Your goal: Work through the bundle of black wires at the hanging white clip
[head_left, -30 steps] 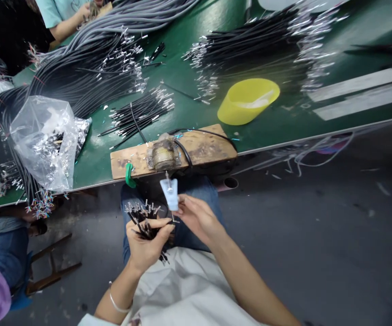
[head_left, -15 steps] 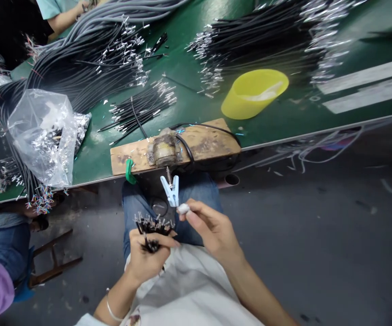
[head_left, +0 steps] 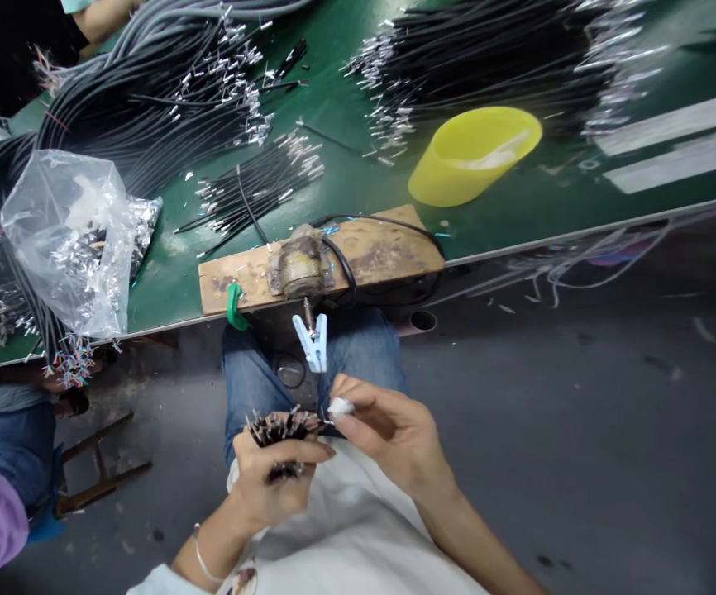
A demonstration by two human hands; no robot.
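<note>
While my left hand [head_left: 271,479] stays clenched around a bundle of short black wires [head_left: 284,430] over my lap, a pale blue clip [head_left: 312,340] hangs at twelve o'clock from one wooden block [head_left: 370,256] on the green table [head_left: 519,215]. One yellow cup [head_left: 473,153] lies at one o'clock, one clear bag [head_left: 66,240] at ten. My right hand [head_left: 389,434] pinches at the bundle's metal-tipped ends, a taped fingertip touching them.

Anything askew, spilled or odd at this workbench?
The yellow cup lies tipped on its side on the green table, and loose wire scraps litter its edge. The left hand holds a wire bundle.
</note>
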